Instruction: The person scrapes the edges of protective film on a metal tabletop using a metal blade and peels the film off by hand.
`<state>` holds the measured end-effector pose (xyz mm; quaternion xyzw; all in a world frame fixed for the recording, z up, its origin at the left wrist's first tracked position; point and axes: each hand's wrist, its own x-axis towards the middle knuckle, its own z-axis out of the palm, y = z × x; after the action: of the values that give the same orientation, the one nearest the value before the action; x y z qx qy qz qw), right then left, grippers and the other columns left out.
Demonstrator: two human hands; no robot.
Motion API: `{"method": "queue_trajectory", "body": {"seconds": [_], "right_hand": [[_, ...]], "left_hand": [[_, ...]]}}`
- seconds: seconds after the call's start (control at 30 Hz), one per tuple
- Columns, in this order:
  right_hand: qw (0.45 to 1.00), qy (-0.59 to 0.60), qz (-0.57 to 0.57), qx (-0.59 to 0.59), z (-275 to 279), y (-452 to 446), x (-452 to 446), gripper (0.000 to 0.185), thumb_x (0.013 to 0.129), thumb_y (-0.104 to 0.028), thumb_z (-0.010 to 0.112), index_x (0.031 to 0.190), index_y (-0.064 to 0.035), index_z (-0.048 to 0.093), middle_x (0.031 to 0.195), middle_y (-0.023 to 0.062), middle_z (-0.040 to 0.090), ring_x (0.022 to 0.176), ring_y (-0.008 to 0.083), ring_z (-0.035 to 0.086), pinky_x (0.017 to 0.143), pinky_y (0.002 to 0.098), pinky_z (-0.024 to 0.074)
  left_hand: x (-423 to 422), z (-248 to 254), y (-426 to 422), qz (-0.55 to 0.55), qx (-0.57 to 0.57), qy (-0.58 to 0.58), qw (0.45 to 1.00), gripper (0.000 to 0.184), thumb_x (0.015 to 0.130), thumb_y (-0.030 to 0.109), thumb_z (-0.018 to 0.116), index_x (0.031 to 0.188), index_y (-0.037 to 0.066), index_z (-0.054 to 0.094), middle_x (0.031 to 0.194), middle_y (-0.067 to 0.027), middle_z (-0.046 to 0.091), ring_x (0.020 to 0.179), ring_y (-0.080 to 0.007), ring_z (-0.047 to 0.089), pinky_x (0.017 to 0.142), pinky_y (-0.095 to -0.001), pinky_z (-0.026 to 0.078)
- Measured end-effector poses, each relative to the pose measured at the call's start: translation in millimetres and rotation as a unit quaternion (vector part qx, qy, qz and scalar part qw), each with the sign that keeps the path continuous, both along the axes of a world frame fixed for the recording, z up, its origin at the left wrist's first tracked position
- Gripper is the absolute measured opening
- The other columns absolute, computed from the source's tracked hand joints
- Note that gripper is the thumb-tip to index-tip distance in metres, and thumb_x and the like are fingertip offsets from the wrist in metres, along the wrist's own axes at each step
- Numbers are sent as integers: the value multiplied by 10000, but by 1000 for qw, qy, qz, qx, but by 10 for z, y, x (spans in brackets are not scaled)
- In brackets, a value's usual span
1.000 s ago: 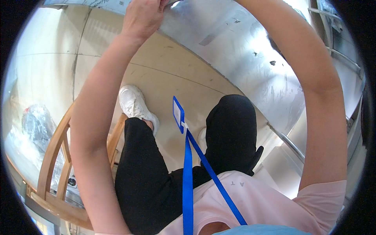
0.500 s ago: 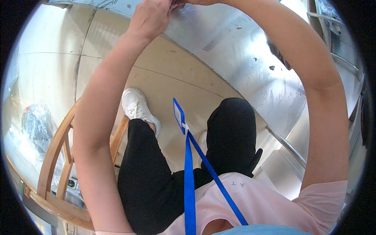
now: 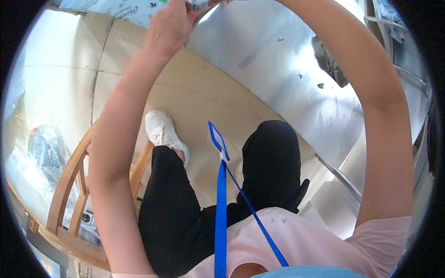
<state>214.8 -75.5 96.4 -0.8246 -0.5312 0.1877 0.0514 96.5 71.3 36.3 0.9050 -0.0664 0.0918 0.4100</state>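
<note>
The left hand (image 3: 168, 30), fingers bent, lies beside printed sheeting (image 3: 132, 11) and the metal surface (image 3: 257, 58), its grip indeterminable, while the right hand lies beyond the upper border

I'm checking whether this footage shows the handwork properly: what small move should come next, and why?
Probably tip the head up slightly. The left hand is cut off by the top edge and the right arm leaves through it too, while legs and floor take up much of the view, so the grip can't be made out.
</note>
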Motion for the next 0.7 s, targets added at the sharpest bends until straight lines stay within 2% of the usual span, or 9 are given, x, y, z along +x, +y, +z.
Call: {"method": "queue_trajectory", "body": {"seconds": [0.07,0.1,0.13,0.17,0.2,0.23,0.4,0.6,0.7], "right_hand": [[1000,-4,4,-10,9,-35,26,353,685,-248,675,934,-10,597,932,192,600,914,337,568,763,414,450],[997,-6,-20,-77,12,-26,-26,383,667,-288,687,912,-8,596,933,196,600,919,335,569,765,419,450],[999,-17,-29,1,-156,-102,-40,318,667,-245,672,863,-3,606,872,198,611,866,347,582,737,421,461],[998,-18,-22,-52,-116,-43,-71,265,676,-215,653,831,-4,615,832,198,615,823,350,589,714,418,467],[994,-18,-17,-103,-86,10,-112,215,685,-186,635,800,-5,623,792,198,618,781,353,595,690,415,473],[999,12,17,-27,-204,-81,-79,152,705,-150,596,745,-7,630,734,198,615,713,351,598,654,403,479],[998,-22,22,-57,-170,-26,-9,124,698,-113,573,720,-8,634,738,197,615,715,338,604,649,396,480],[987,-103,79,-91,-34,100,77,106,685,-123,582,689,-40,648,724,165,626,707,319,613,637,385,485],[990,-86,92,-64,39,151,55,101,687,-136,593,673,-57,655,703,143,628,681,308,609,623,379,482]], "left_hand": [[-23,-122,-20,-12,-3,-28,1000,375,818,236,599,1076,-7,478,944,-187,560,858,-353,544,756,-398,441],[-36,-164,-41,-23,9,-69,997,404,816,248,604,1089,-16,463,947,-197,558,849,-359,545,753,-402,442],[-26,-153,-46,-32,22,-110,993,435,814,259,609,1101,-25,448,949,-206,557,841,-365,546,751,-406,443],[-29,-90,-41,-36,48,-106,993,442,801,276,624,1060,-39,454,931,-202,556,846,-361,545,743,-401,445],[0,-65,-59,-51,72,-105,991,429,800,278,623,1045,-33,457,925,-198,556,847,-361,544,739,-404,445],[22,-54,-87,-65,98,-102,988,415,799,279,621,1030,-26,460,920,-193,556,848,-361,543,736,-408,444],[186,-45,-73,-82,104,-44,990,214,798,200,591,910,42,500,815,-166,572,810,-353,559,684,-437,449],[177,53,-52,-42,109,-86,989,145,798,145,578,893,55,517,796,-135,590,760,-348,572,631,-430,459],[179,39,-27,-23,93,-88,992,141,790,142,587,882,58,520,794,-125,597,732,-340,581,608,-422,462]]}}
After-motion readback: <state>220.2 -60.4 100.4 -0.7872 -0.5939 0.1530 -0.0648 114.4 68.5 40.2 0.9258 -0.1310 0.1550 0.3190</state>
